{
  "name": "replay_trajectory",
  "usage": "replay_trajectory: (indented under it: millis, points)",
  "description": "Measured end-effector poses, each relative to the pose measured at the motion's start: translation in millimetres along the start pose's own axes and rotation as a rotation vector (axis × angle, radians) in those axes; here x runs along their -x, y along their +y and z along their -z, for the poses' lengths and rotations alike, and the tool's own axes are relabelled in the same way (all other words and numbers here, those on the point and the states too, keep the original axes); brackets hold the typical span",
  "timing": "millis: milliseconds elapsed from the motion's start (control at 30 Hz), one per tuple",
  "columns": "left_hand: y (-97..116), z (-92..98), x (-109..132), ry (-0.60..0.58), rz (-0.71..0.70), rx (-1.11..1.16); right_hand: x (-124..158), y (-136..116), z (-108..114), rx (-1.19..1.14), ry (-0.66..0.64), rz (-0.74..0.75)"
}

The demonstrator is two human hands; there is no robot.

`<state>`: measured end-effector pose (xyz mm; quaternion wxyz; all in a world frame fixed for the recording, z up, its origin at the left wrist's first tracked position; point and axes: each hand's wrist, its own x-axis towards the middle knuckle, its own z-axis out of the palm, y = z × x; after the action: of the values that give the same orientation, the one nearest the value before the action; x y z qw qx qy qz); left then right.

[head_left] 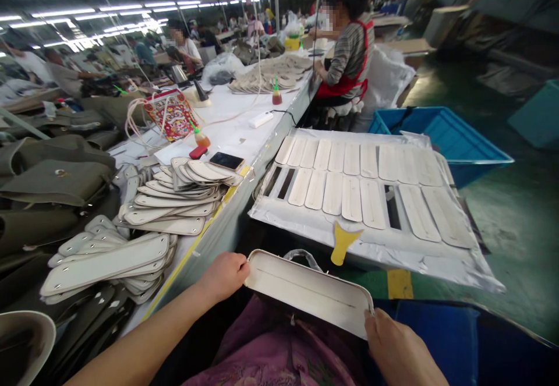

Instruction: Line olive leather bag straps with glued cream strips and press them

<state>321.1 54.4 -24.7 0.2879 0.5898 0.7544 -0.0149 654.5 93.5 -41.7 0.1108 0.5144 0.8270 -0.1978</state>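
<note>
A long cream panel (305, 290) with rounded corners, a raised rim and a line along its middle is held over my lap. My left hand (225, 276) pinches its left end, fingers closed. At its lower right corner, my right hand (391, 339) is closed on the edge. A clear curved handle (303, 258) shows behind the panel's far edge. Beyond it, a white-covered board (288, 217) bears two rows of similar cream pieces (334, 194). Stacks of pale panels with metal studs (109, 261) lie on the table to the left.
On the white table (231, 106) are a phone (226, 160), glue bottles (201, 137) and a red patterned bag (172, 114). A yellow piece (344, 243) hangs at the board's near edge. Blue crates (454, 135) stand right. A person in a red apron (349, 54) sits farther back.
</note>
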Motion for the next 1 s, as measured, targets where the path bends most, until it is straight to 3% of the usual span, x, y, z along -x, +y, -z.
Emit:
replay_trajectory:
  millis: [67,167,233,367,533,667,867,1000]
  points:
    - [-12.1,0.1,-0.1,-0.115,0.021,0.270,0.6,0.3,1.6,-0.010,-0.003,0.017]
    - [-28.9,-3.1,0.2,-0.294,0.132,0.876,1.9,-1.0,4.8,-0.025,0.000,0.019]
    - [-34.6,-7.6,-1.5,-0.310,0.163,1.061,2.8,-3.1,7.1,-0.033,0.009,0.003]
    - [-35.5,-13.3,-11.9,-0.261,0.124,0.859,3.4,-6.6,9.1,-0.056,0.014,-0.008]
    - [-34.2,2.5,-22.1,-0.395,-0.028,0.421,4.2,-0.3,2.2,-0.070,-0.007,0.025]
    - [-23.3,18.3,-19.3,-0.229,-0.142,0.026,5.7,2.0,-2.6,-0.100,-0.028,0.030]
    - [0.2,19.2,-15.9,-0.094,-0.122,-0.126,2.8,-2.9,-2.4,0.025,-0.053,0.036]
    - [-8.6,11.6,-18.4,-0.162,-0.050,0.046,1.7,-0.5,-2.2,0.009,0.031,0.043]
